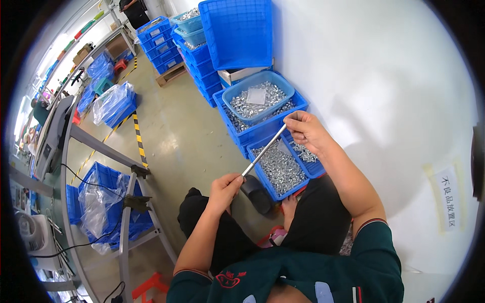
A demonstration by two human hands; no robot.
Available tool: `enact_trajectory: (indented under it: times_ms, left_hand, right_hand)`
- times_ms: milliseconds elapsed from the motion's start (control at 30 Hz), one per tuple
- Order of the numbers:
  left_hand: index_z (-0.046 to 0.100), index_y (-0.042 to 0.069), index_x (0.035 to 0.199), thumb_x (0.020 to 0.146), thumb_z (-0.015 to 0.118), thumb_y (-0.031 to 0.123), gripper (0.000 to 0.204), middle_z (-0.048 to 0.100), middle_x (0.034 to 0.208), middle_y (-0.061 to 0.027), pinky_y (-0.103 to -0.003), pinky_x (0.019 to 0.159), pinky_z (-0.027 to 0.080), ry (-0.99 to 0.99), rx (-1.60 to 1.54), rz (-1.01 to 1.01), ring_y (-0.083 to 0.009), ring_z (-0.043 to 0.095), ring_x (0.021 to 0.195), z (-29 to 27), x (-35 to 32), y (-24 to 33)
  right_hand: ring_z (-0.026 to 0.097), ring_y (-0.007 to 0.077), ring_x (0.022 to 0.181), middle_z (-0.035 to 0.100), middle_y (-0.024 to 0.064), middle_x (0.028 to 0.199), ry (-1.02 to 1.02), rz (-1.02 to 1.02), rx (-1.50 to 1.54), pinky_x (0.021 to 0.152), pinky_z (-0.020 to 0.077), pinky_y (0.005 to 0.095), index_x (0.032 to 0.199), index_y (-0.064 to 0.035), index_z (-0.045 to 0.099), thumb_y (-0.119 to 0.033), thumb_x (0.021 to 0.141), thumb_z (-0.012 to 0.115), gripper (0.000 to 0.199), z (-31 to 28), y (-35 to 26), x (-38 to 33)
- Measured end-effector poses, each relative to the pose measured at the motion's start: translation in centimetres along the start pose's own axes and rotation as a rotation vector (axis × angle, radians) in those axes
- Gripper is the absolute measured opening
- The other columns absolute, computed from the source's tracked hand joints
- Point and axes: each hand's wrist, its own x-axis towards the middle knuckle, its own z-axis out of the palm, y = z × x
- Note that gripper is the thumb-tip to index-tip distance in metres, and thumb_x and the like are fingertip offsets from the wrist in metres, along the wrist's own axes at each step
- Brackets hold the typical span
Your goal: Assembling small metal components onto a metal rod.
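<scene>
Two hands share one thin metal rod [262,150]: the left hand [225,188] is closed on its lower end, the right hand [305,130] pinches the upper end, held slanted above blue crates [283,169] of small, seemingly metal parts, probably for steadiness.

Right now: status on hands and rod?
Left hand and right hand each grip one end of thin metal rod. Blue crates of metal parts below.
</scene>
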Motion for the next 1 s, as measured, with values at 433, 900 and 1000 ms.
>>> enact_trajectory:
  times_ms: [433, 900, 1000]
  left_hand:
    - [0.061, 0.003, 0.084, 0.089, 0.053, 0.023, 0.022, 0.048, 0.057, -0.0002, -0.019, 0.041, 0.029, -0.205, -0.208, -0.105, -0.0057, 0.039, 0.044, 0.5, 0.5, 1.5]
    - [0.065, 0.007, 0.093, 0.084, 0.058, 0.022, 0.019, 0.061, 0.071, -0.0145, -0.032, 0.06, 0.047, 0.344, 0.534, 0.306, -0.0237, 0.062, 0.064, 3.0, 1.9, 0.3]
    - [0.065, 0.005, 0.091, 0.085, 0.058, 0.022, 0.02, 0.061, 0.066, -0.0103, -0.03, 0.057, 0.045, 0.316, 0.455, 0.296, -0.02, 0.06, 0.059, 3.1, 2.7, 0.2]
  right_hand:
    - [0.038, 0.0034, 0.049, 0.049, -0.0015, 0.064, -0.107, -0.001, 0.197, 0.042, 0.0263, 0.0162, 0.093, -0.0031, 0.059, -0.017, 0.087, 0.059, 0.015, -0.2, -0.9, -0.5]
    - [0.032, 0.0025, 0.044, 0.042, -0.0036, 0.06, 0.138, 0.031, 0.079, 0.038, 0.0198, 0.0188, 0.077, -0.0066, 0.055, -0.023, 0.081, 0.066, 0.021, 1.4, 1.1, 1.1]
    - [0.033, 0.0026, 0.043, 0.044, -0.0027, 0.06, 0.085, 0.079, 0.001, 0.037, 0.0199, 0.0185, 0.079, -0.0049, 0.057, -0.022, 0.081, 0.067, 0.02, 2.3, 2.4, 1.2]
